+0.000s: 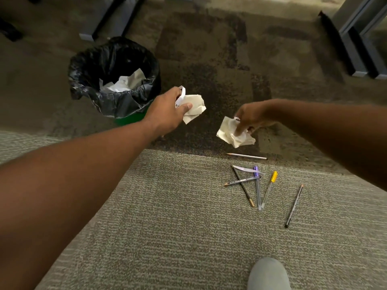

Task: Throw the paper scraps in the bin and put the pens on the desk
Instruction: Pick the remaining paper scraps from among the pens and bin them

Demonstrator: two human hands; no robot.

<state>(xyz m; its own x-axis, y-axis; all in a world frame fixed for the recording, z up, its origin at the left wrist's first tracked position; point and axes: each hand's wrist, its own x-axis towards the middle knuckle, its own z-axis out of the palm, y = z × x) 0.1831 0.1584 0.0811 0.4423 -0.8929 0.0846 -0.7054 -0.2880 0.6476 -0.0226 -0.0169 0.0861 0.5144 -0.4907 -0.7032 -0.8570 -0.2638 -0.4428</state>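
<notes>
My left hand (167, 107) grips a crumpled white paper scrap (193, 108) just right of the bin (114, 78), a green bin lined with a black bag that holds white paper. My right hand (250, 117) pinches a second crumpled paper scrap (232, 133) above the dark carpet. Several pens and pencils lie loose on the lighter carpet: a purple-capped pen (257, 186), a yellow-capped pen (269, 188), a dark pencil (294, 206) and a silver pencil (247, 156). A thin paper strip (245, 169) lies across the pile.
Grey desk legs (104, 17) stand behind the bin and more grey frame legs (362, 45) at the far right. A grey-socked foot (269, 274) shows at the bottom edge. The floor is two-tone carpet.
</notes>
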